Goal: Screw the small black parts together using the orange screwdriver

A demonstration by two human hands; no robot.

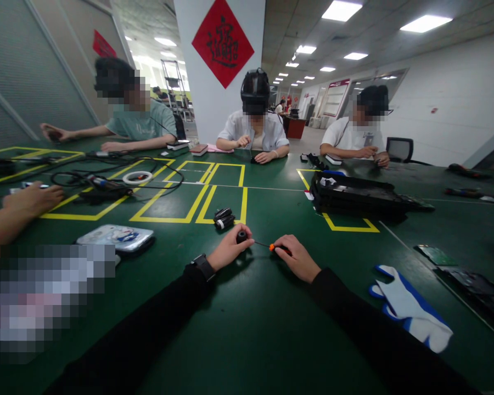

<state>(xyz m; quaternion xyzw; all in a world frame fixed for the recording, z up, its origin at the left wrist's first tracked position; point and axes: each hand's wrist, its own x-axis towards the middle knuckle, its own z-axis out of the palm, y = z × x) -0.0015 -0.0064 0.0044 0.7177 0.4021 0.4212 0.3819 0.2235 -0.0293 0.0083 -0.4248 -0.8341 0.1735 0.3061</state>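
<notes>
Over the green table (247, 340), my left hand (226, 251) is closed around a small black round part (241, 236), whose exact kind I cannot make out. Opposite it, my right hand (299, 260) grips a screwdriver (272, 247) with an orange and black handle. The thin shaft points left at the black part; whether the tip touches it is too small to tell. Just beyond my left hand lie several short black cylindrical parts (224, 218), one with a white label.
A black housing (354, 192) stands at the back right. Blue-and-white gloves (414, 310) and a circuit board (436, 255) lie right. Leftward are a phone (117, 237), a white ring (137, 178), cables and another person's hand (35, 198). Several people sit across the table.
</notes>
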